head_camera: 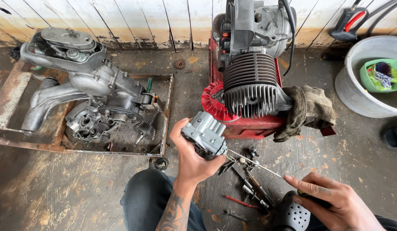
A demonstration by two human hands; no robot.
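While the left hand is clamped around a small grey cast-metal engine part, holding it up above the knee, the right hand sits low at the bottom right, fingers closed on the dark handle of a thin metal tool whose shaft runs up and left to touch the part's lower edge. The two hands are well apart, joined only by that shaft. A black perforated rubber sandal lies just beside the right hand. On the stained concrete floor between the hands lies a scatter of dark bolts and small tools, with a slim red-handled screwdriver among them.

Beyond the held part stands a finned grey engine cylinder mounted on a red metal stand, a dirty olive rag draped at its right. To the left, a silver engine crankcase (partly stripped, with a small gear showing) rests in a rusty rectangular metal tray. Far right, a grey plastic basin holds a green bowl, near the whitewashed plank wall.
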